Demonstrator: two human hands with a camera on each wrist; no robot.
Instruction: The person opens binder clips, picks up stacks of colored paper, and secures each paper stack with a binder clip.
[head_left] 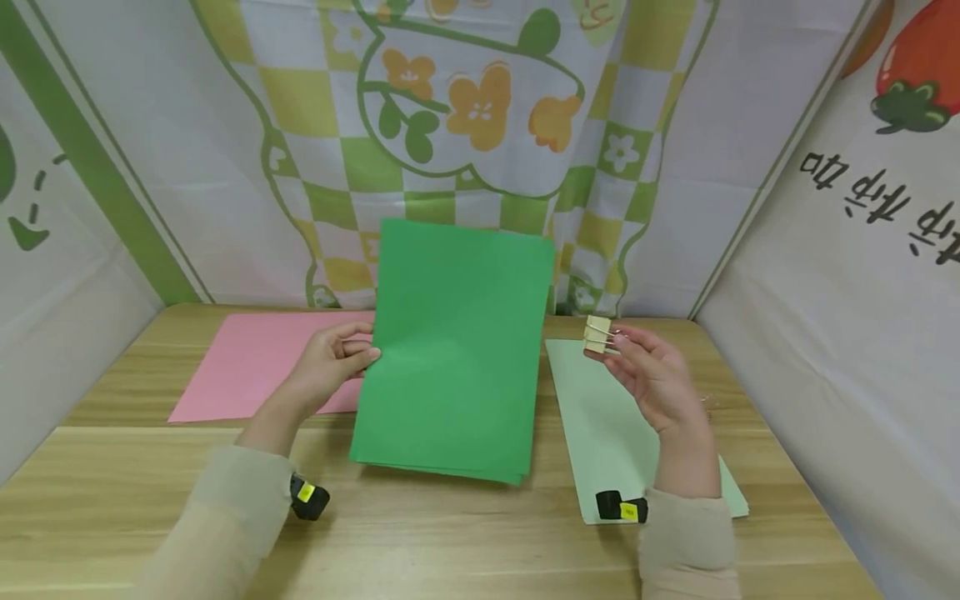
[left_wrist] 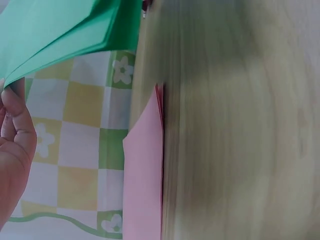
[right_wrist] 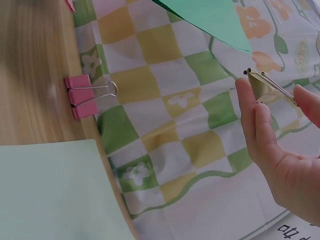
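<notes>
My left hand [head_left: 324, 367] pinches the left edge of several sheets of green paper [head_left: 457, 350], thumb in front and fingers behind. The sheets stand tilted up over the table, their lower edges slightly fanned; the left wrist view shows the layers apart at one end. To the right of them, my right hand [head_left: 662, 379] holds a pale yellow binder clip [head_left: 597, 333] by its wire handles, between thumb and fingers. In the right wrist view this clip points toward the green paper, with a gap between them.
Pink paper [head_left: 258, 367] lies on the wooden table [head_left: 420, 542] at the left, partly behind the green sheets. Pale green paper [head_left: 600, 425] lies under my right hand. A pink binder clip [right_wrist: 82, 96] sits at the table's back edge, before a checked curtain [head_left: 300, 100].
</notes>
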